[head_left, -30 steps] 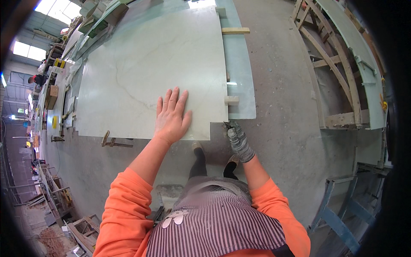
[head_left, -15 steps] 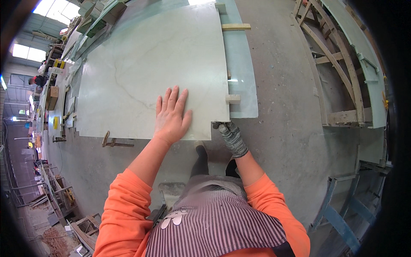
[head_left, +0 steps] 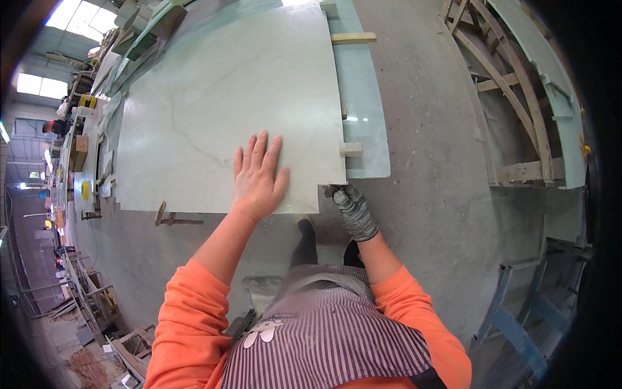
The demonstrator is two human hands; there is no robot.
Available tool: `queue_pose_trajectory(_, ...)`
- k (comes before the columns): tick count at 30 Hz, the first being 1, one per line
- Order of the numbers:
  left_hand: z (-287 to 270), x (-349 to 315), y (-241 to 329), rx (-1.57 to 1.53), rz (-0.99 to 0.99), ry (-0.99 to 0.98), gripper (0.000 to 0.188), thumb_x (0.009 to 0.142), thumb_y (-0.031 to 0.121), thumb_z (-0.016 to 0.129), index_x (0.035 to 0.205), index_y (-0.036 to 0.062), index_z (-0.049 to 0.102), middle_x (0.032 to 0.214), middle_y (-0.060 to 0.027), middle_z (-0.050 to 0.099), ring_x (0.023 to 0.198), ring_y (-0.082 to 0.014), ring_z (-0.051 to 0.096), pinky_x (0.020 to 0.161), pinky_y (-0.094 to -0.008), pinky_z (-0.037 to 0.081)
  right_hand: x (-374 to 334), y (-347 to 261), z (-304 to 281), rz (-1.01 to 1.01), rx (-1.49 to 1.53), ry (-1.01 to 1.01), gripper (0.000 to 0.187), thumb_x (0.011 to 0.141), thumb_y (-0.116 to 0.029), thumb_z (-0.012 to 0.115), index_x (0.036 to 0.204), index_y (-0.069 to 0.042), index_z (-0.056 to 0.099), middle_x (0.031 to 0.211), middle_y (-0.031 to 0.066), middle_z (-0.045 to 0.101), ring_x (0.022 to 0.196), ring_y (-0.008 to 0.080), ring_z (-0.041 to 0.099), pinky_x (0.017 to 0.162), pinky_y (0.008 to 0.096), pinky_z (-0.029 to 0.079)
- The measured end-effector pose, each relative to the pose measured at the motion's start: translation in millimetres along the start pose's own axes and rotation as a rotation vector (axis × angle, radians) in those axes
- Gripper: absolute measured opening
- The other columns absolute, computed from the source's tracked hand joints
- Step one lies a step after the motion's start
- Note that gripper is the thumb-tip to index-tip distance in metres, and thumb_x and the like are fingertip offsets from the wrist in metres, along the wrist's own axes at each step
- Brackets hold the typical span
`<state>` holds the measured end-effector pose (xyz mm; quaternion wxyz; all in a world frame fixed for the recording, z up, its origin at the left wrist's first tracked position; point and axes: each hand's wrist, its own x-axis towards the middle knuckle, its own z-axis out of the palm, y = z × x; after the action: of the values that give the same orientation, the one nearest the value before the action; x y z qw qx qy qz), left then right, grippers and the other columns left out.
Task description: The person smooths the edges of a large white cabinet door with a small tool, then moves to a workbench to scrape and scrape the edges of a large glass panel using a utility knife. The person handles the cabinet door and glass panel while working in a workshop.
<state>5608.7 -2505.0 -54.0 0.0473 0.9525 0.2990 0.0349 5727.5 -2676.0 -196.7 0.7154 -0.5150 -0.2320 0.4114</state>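
A large pale slab (head_left: 214, 84) with faint veins lies flat before me, its near right corner cut out in a square notch. Bare and spread, my left hand (head_left: 259, 178) rests on its surface near the front edge. In a grey knitted glove, my right hand (head_left: 353, 211) is at the notch, with fingers curled around a small dark object (head_left: 332, 190) against the cut edge. Most of that object is hidden by the fingers, so its kind does not show.
Beneath the slab, a bluish glass-like sheet (head_left: 366, 117) juts out on the right, with wooden strips (head_left: 353, 38) between. A clamp (head_left: 172, 220) hangs at the front edge. Right stand a curved wooden frame (head_left: 512, 84) and blue metal stand (head_left: 518, 337). Benches line the left.
The right hand has shifted very slightly along the notch edge. My left hand stays flat on the slab, and the view has moved a little.
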Motion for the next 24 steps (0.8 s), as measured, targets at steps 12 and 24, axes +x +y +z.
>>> queue_pose_trajectory(12,-0.4,0.5,1.0,0.002,0.008,-0.009,0.061,0.096,0.031,0.047,0.152,0.0127,0.033,0.159,-0.0163,0.026,0.149,-0.0337,0.017,0.121,-0.0493,0.008,3.0,-1.1,7.5,-0.019,-0.046,-0.058,0.045,0.094,-0.044,0.064,0.11,-0.002,0.067,0.103,0.0062,0.07,0.097,0.0161,0.063,0.09,0.0303,0.048)
queue_pose_trajectory(24,1.5,1.9,-2.1,0.009,0.044,-0.002,0.062,0.095,0.029,0.047,0.152,0.0118,0.032,0.158,-0.0173,0.026,0.149,-0.0349,0.018,0.12,-0.0507,0.008,2.4,-1.1,10.0,-0.126,-0.232,-0.254,0.051,0.099,-0.049,0.05,0.098,0.001,0.064,0.087,0.0071,0.063,0.081,0.0173,0.059,0.078,0.0317,0.049)
